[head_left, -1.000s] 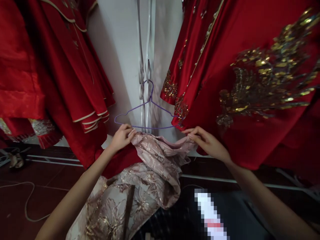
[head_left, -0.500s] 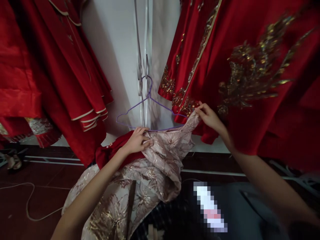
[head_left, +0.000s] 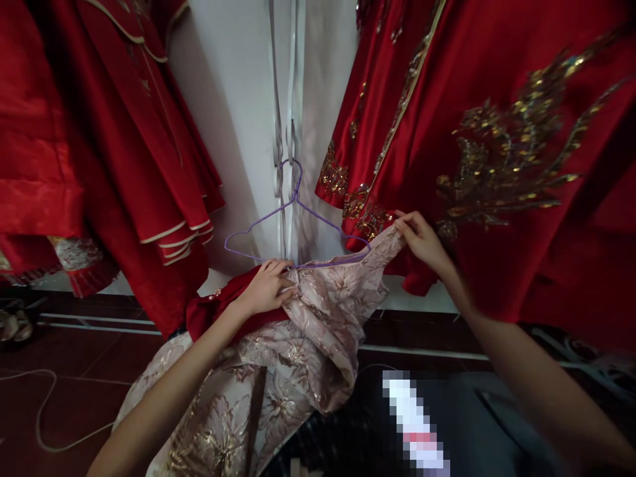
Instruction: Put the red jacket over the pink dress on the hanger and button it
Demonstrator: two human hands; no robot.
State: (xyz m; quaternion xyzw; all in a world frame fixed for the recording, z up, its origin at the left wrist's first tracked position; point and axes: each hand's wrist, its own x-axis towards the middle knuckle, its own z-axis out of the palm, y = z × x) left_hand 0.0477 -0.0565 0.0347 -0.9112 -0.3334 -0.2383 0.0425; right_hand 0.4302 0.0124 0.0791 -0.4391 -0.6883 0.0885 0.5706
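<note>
A pale pink brocade garment [head_left: 318, 305] with gold flowers hangs partly over the bottom bar of a purple wire hanger [head_left: 261, 218]. My left hand [head_left: 268, 288] is closed on its top edge near the middle of that bar. Red cloth [head_left: 233, 301] with small pearl-like beads lies beneath and beside this hand. My right hand [head_left: 420, 238] pinches the garment's upper right corner between thumb and fingers, pulling it out past the hanger's right end. The hanger's hook hangs from white straps [head_left: 282, 132]. Folds of the garment bunch below and spread toward the lower left.
Red garments [head_left: 149, 165] hang on the left, and red gold-sequinned garments [head_left: 487, 265] on the right. White rack rails [head_left: 104, 324] run low near the dark floor. A pale cable [head_left: 44, 404] lies at lower left. Shoes [head_left: 14, 324] stand at the far left.
My right hand has drawn the garment's corner slightly outward to the right, and the hanger's right end now shows against the cloth. My left hand keeps its grip. The view shifted slightly.
</note>
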